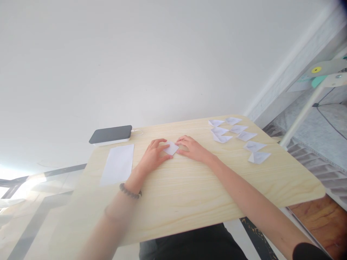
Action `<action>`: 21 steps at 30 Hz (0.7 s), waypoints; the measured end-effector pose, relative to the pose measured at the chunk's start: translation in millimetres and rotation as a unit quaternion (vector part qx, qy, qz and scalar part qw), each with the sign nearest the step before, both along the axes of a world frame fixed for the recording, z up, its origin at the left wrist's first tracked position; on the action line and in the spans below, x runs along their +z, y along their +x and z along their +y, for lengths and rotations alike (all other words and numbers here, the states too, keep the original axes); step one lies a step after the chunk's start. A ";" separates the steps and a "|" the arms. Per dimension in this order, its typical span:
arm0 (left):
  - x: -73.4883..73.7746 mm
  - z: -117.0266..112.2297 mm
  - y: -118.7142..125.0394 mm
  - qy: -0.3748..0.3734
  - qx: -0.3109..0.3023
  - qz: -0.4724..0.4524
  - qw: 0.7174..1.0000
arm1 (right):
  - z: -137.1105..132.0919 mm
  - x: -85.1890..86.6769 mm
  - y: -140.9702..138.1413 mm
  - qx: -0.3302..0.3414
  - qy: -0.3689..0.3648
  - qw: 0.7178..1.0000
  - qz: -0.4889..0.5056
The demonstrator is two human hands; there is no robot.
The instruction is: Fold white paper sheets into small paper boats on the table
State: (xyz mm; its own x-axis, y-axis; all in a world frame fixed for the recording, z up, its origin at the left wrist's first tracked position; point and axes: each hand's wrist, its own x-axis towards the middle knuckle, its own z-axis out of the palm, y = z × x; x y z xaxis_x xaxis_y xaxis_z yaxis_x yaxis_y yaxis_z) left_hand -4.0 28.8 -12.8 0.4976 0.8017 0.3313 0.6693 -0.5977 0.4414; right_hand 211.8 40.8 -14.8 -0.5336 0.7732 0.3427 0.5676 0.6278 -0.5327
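A small white folded piece of paper (171,148), roughly diamond-shaped, lies on the wooden table between my hands. On its left side, my left hand (154,155) holds it with thumb and fingers, a dark bead bracelet at the wrist. At the paper's right corner, my right hand (193,149) has its thumb and fingers curved round the edge. The exact contact of the right fingertips is too small to make out. A flat stack of white paper sheets (118,164) lies to the left of my left hand.
Several folded white paper pieces (259,157) lie in loose columns on the table's right side. At the back left, a black-topped phone-like device (111,134) has a white cable. A wall (162,65) stands behind the table (184,198); a white metal frame (303,110) is at right.
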 end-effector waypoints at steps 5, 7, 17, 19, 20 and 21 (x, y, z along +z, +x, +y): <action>2.7 -0.9 0.9 -0.011 -0.011 0.001 1.000 | 0.6 0.3 1.9 0.010 0.003 1.000 0.022; 3.7 -1.1 0.8 -0.012 -0.016 -0.004 1.000 | 0.1 -1.0 -0.3 0.007 0.014 0.999 0.033; 5.8 -0.2 -0.8 -0.023 -0.033 -0.023 0.999 | -2.7 -4.0 -4.9 -0.002 0.041 0.998 0.044; 5.6 -0.7 -1.1 -0.020 -0.037 -0.019 0.999 | -2.8 -4.6 -5.6 -0.016 0.038 0.998 0.041; 5.4 -0.9 -1.2 -0.013 -0.036 -0.015 0.999 | -2.9 -4.7 -5.9 -0.024 0.040 0.998 0.037; 5.1 -1.0 -1.2 -0.005 -0.033 -0.010 0.999 | -3.2 -4.7 -6.1 -0.031 0.042 0.998 0.032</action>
State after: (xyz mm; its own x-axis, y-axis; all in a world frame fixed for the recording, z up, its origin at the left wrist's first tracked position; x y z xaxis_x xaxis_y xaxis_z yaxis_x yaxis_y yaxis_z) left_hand -5.2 27.8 -7.7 0.5429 0.7704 0.3343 0.6188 -0.6361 0.4609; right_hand 205.7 37.6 -19.5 -0.4608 0.7709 0.4399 0.5737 0.6368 -0.5151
